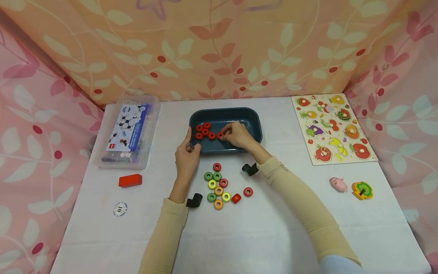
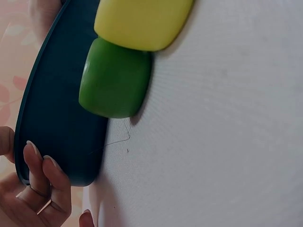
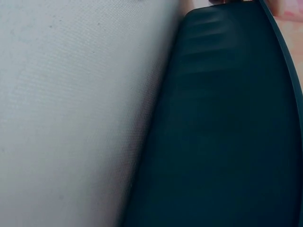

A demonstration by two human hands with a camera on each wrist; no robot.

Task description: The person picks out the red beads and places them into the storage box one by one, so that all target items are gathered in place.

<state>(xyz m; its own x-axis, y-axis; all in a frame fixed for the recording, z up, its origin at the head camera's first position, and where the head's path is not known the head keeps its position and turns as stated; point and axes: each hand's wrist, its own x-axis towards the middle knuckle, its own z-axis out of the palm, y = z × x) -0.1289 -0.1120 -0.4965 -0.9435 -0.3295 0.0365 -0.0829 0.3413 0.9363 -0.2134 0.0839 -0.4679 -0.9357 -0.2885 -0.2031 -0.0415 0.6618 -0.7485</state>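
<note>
A dark teal tray (image 1: pixel 222 115) stands at the back middle of the table. My left hand (image 1: pixel 186 158) grips its near left corner, thumb at the rim; in the left wrist view its curled fingers (image 2: pixel 59 182) show against the tray wall. Inside the tray my right hand (image 1: pixel 238 136) pinches a red ring bead (image 1: pixel 220 135), low over the tray floor. Several more red ring beads (image 1: pixel 205 132) lie together in the left half of the tray. In the right wrist view the tray's side (image 3: pixel 218 132) hides most of the right hand.
Before the tray lie several green (image 1: pixel 208 176), yellow (image 1: pixel 226 196), orange (image 1: pixel 218 204) and red ring beads (image 1: pixel 248 191). At left are a clear plastic case (image 1: pixel 147 152), red block (image 1: pixel 130 180) and round chip (image 1: pixel 120 209); at right, a fruit puzzle board (image 1: pixel 319 142), pink pig (image 1: pixel 338 184) and tree piece (image 1: pixel 362 190).
</note>
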